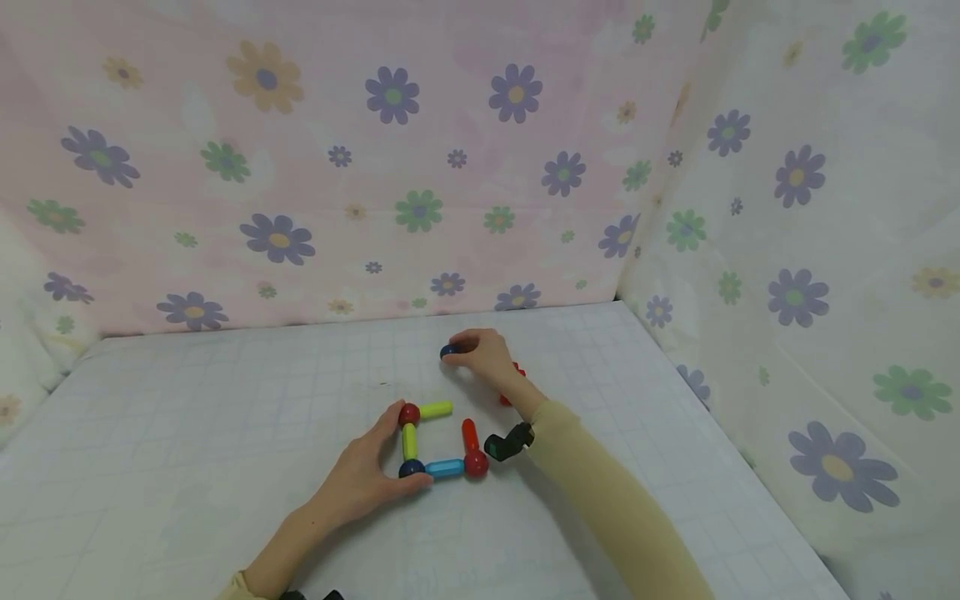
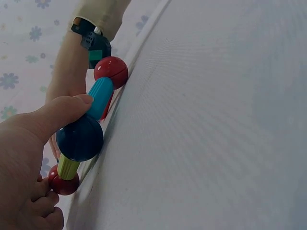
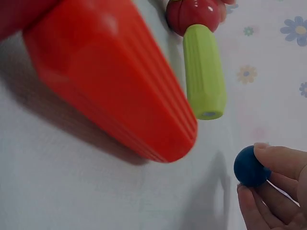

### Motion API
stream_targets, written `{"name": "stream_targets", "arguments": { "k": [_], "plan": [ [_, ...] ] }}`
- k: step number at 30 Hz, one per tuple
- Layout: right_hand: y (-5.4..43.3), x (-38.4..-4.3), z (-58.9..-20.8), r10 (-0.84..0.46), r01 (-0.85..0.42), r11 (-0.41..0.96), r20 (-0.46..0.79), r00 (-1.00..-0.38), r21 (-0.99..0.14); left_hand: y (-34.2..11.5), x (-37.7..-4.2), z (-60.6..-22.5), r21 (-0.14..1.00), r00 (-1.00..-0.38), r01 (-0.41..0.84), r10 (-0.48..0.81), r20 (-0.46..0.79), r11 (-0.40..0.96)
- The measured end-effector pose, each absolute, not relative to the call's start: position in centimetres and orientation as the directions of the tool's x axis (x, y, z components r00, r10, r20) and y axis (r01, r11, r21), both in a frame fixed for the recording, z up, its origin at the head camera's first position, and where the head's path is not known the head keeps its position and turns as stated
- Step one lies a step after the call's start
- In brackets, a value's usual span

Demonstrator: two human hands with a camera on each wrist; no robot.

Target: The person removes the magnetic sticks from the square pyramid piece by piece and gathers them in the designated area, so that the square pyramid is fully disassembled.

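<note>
An open-sided frame of magnetic building rods and balls lies on the table. It has a dark blue ball (image 2: pixel 79 139), two red balls (image 1: pixel 476 463), two yellow-green rods (image 3: pixel 204 72), a light blue rod (image 1: pixel 445 468) and a red rod (image 3: pixel 112 81). My left hand (image 1: pixel 362 475) grips its left side, the thumb by the dark blue corner ball and a finger at the far red ball (image 1: pixel 409 414). Beyond the frame, my right hand (image 1: pixel 483 357) pinches a separate blue ball (image 3: pixel 252 166) between thumb and fingers. The ends of the upper yellow-green rod and the red rod are unattached.
More red pieces (image 1: pixel 506 400) lie on the table behind the right forearm, which partly hides them. White cloth with faint grid lines covers the table (image 1: pixel 187 433). Flower-patterned curtains (image 1: pixel 322 192) stand along the back and sides. Each wrist carries a small black camera (image 1: pixel 510 442).
</note>
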State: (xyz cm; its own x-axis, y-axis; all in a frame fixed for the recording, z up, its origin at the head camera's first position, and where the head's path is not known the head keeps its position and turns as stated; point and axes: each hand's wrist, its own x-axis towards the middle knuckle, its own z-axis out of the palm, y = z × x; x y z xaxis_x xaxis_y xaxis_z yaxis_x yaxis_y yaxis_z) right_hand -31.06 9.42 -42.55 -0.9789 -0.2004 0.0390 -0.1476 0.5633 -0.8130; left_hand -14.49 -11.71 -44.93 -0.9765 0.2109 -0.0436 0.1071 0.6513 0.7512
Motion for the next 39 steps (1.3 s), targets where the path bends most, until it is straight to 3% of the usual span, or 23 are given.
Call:
{"name": "stream_targets", "arguments": {
  "k": [39],
  "plan": [
    [9.6,-31.06,-43.1,-0.228,-0.15,0.584,0.016,-0.974,-0.798,-11.66,-14.33,-44.67,0.757,-0.976,0.117,0.217,-0.034,0.643]
  ]
}}
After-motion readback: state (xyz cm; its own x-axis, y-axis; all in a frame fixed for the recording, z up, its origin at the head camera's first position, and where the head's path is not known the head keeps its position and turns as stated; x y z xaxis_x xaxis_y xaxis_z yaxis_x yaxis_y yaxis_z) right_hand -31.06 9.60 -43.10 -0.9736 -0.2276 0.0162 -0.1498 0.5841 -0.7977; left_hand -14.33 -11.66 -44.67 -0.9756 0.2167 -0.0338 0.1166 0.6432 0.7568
